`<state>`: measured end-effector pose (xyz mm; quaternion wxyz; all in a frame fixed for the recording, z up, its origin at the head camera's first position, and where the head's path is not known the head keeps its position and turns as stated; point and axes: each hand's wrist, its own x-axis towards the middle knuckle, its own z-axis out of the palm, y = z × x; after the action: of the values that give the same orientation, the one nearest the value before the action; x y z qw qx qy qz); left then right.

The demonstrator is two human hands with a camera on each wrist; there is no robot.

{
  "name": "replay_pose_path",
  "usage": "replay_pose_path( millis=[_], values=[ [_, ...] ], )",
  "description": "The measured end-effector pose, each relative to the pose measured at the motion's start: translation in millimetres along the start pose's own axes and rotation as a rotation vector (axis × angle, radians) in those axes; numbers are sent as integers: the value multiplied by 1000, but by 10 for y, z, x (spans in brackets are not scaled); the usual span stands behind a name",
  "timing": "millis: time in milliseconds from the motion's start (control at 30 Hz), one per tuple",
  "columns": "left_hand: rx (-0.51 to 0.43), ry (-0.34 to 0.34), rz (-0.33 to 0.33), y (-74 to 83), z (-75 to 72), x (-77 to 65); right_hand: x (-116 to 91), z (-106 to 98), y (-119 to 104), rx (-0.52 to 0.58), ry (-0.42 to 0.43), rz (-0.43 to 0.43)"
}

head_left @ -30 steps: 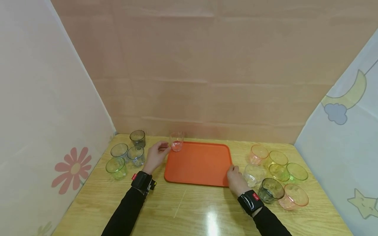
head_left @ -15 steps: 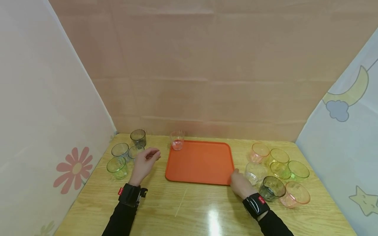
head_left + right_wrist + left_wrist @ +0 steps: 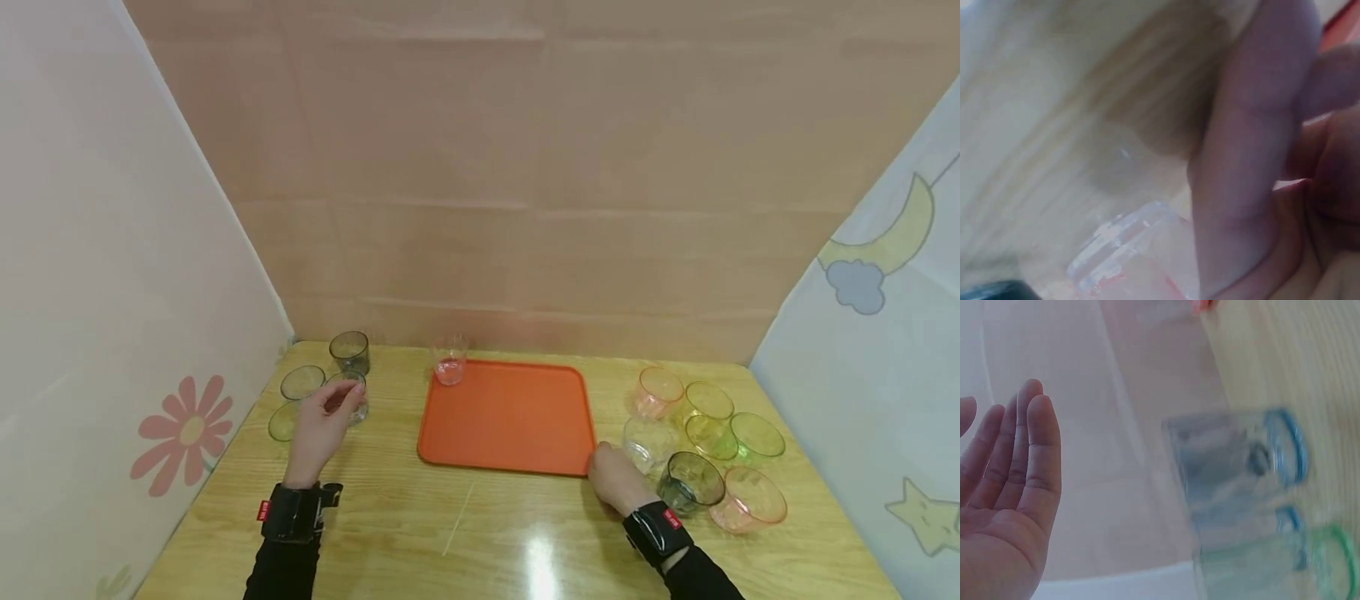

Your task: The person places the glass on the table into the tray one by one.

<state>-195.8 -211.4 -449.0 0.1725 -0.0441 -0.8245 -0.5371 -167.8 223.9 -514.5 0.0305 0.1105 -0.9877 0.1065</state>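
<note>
My left hand (image 3: 318, 429) hovers by the left group of glasses, holding nothing, its fingers extended in the left wrist view. It overlaps a bluish glass (image 3: 362, 410) and partly hides a green glass (image 3: 282, 423). A blue-grey glass (image 3: 302, 382) and a dark grey glass (image 3: 350, 353) stand just beyond. My right hand (image 3: 618, 481) grips the near right corner of the orange tray (image 3: 510, 417), with curled fingers (image 3: 1241, 144) in the right wrist view. On the tray's far left corner stands a clear glass (image 3: 449, 362).
Several glasses crowd to the right of the tray: a clear glass (image 3: 647, 446) closest to my right hand, a dark glass (image 3: 688, 485), a pink glass (image 3: 747, 502) and yellow and green ones behind. A papered wall (image 3: 517, 208) closes off the table's back edge.
My left hand has drawn away from the clear glass on the tray, leftward to the other glasses. My right hand has slid slightly nearer along the tray's edge, and the tray's right side has shifted slightly right.
</note>
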Motion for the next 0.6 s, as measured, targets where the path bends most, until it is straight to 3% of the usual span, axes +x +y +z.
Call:
replay_pose_path(
  millis=[200,433,600],
  values=[
    [40,99,-19,-30,-204,-25,-25,27,8,-74,86,-56],
    [190,247,-55,-101,-512,-55,-19,14,-3,48,28,38],
    [274,318,-44,-161,-680,-68,-28,4,10,54,32,18]
  ],
)
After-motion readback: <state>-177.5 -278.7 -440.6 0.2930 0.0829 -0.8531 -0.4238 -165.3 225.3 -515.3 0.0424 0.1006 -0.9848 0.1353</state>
